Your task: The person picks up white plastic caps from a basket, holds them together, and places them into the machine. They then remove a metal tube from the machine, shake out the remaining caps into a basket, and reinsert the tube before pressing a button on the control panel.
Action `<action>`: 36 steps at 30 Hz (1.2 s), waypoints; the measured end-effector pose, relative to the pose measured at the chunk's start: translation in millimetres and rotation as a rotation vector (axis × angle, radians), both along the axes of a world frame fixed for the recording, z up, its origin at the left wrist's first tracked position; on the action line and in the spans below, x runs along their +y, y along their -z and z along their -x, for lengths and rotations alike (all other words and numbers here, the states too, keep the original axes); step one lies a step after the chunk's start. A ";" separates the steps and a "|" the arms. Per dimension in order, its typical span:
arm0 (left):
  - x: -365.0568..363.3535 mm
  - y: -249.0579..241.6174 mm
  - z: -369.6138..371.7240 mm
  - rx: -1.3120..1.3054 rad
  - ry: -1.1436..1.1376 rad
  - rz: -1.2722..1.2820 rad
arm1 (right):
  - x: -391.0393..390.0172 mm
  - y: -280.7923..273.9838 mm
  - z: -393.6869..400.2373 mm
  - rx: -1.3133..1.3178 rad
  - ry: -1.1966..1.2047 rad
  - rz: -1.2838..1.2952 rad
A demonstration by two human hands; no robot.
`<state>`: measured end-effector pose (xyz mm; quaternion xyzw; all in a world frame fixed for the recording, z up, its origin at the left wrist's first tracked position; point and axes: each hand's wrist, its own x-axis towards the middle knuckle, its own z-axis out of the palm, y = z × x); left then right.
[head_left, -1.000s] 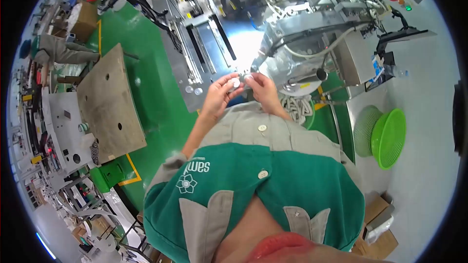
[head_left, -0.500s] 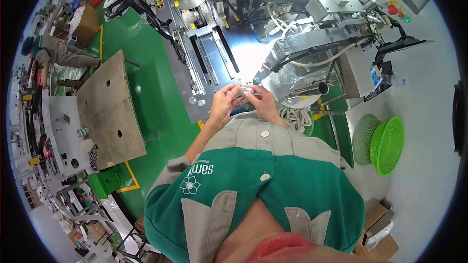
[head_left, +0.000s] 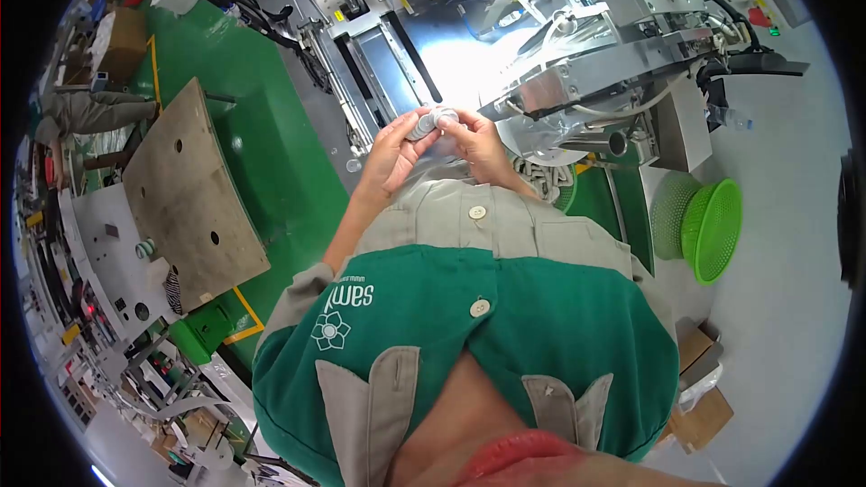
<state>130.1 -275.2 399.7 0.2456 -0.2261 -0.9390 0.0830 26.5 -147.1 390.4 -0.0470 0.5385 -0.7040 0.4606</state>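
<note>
My left hand (head_left: 390, 155) and my right hand (head_left: 483, 146) meet in front of my chest, over the edge of a metal machine bed (head_left: 397, 63). Between the fingertips of both hands I hold a short stack of small round silver discs (head_left: 431, 120). The left fingers pinch the stack's left end and the right fingers close on its right end. A loose disc (head_left: 353, 165) lies on the grey plate just left of my left hand.
A shiny assembly machine (head_left: 586, 72) with rails and hoses fills the area ahead. A perforated wooden board (head_left: 185, 194) stands to the left on the green floor. Green mesh baskets (head_left: 708, 225) sit at right. Another person (head_left: 86, 113) works at far left.
The view has tilted, so my hands sit higher in the frame. Both hands stay together on the discs, which now show as a stack turned a little to the left.
</note>
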 end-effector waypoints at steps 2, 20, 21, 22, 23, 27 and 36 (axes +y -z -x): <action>-8.3 -3.6 0.9 0.046 0.013 -0.085 | -6.3 2.5 1.6 -0.032 0.044 -0.035; -55.7 21.6 8.3 -0.041 0.111 -0.026 | -35.9 -7.2 3.2 -0.040 0.036 -0.184; -56.6 25.8 7.9 -0.051 0.117 -0.029 | -35.6 -5.5 3.2 -0.066 0.029 -0.175; -57.7 30.2 8.5 -0.061 0.124 -0.030 | -35.1 -4.1 3.9 -0.120 0.038 -0.143; -58.8 32.9 9.4 -0.069 0.131 -0.031 | -34.2 -2.9 5.7 -0.172 0.047 -0.110; -61.3 38.4 10.1 -0.158 0.089 -0.003 | -29.3 0.8 9.3 -0.289 0.080 -0.033; -30.2 34.1 3.9 -0.231 0.035 0.122 | -4.3 -12.0 -5.9 -0.065 -0.047 -0.098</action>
